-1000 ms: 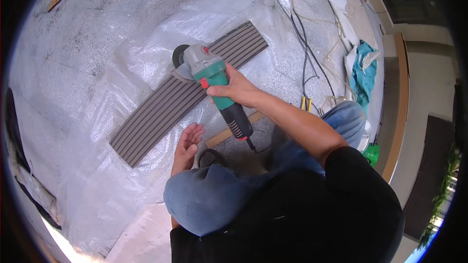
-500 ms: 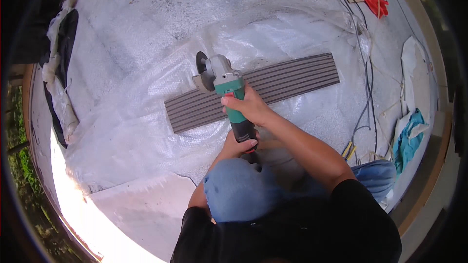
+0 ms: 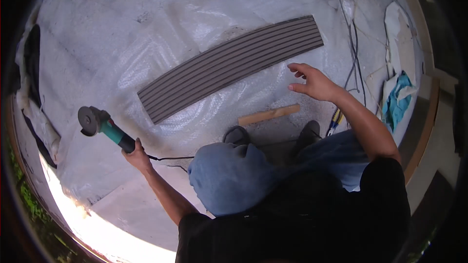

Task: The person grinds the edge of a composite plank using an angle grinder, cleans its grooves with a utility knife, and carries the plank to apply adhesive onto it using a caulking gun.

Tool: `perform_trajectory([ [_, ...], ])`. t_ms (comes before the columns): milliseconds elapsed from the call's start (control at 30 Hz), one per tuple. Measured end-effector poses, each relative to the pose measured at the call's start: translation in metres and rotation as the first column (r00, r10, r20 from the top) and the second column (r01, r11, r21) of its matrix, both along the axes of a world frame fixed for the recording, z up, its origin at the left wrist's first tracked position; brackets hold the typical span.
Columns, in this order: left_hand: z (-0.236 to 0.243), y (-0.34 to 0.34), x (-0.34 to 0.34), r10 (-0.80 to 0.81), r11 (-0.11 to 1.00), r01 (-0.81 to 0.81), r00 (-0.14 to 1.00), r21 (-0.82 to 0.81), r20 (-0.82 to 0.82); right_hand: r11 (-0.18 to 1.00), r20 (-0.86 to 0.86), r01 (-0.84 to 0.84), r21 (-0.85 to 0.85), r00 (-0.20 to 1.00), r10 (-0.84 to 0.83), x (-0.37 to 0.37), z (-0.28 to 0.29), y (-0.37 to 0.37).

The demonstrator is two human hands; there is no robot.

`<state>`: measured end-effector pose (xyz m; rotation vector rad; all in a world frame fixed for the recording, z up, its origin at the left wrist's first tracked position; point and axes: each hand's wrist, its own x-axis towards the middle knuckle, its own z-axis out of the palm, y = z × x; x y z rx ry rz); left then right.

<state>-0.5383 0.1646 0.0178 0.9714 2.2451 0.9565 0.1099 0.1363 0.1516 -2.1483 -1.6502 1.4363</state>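
Note:
My left hand (image 3: 138,158) is closed around the black rear handle of a green angle grinder (image 3: 113,131), off to the left. Its dark disc (image 3: 89,121) points away from me, and a black cord trails from the handle toward my knee. My right hand (image 3: 314,84) is in the air with its fingers apart and slightly curled, holding nothing. Just beyond that hand lies a brown grooved plank (image 3: 231,65) on the plastic sheet. A short strip of light wood (image 3: 269,115) rests between the plank and my shoes.
Wrinkled clear plastic sheeting (image 3: 195,24) covers the floor. Dark cables (image 3: 352,44) run along the right side. Near my right knee are yellow-and-blue handled pliers (image 3: 335,118). A teal cloth (image 3: 397,98) lies farther right, and a rolled sheet (image 3: 31,97) edges the left.
The grinder has swung from above the plank to the far left, now in my left hand alone. My right hand has let go of it and moved right. The light wood strip has come into sight.

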Motion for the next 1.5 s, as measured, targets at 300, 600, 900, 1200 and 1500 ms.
perform_trajectory([
  [300,-0.084,-0.002,-0.083,-0.174,0.912,0.045,0.943,-0.408,-0.285,0.886,0.675,0.363,0.289,0.579,-0.457,0.331,0.100,-0.189],
  [600,-0.080,0.059,0.017,-0.508,0.830,0.270,0.728,-0.488,-0.460,0.507,0.660,0.857,-0.092,0.434,-0.613,0.193,-0.043,-0.473],
  [900,-0.041,0.118,0.107,-0.654,0.755,0.382,0.506,-0.533,-0.563,0.651,0.444,0.707,-0.278,0.695,-0.565,0.088,-0.106,-0.484],
  [1200,-0.006,0.124,0.117,-0.665,0.747,0.364,0.405,-0.557,-0.628,0.815,0.788,0.573,0.085,0.462,-0.407,0.168,-0.116,-0.523],
  [1500,-0.028,0.073,0.162,-0.757,0.653,0.610,0.505,-0.450,-0.414,0.972,0.872,0.234,0.000,0.476,-0.114,0.243,-0.131,-0.577],
])
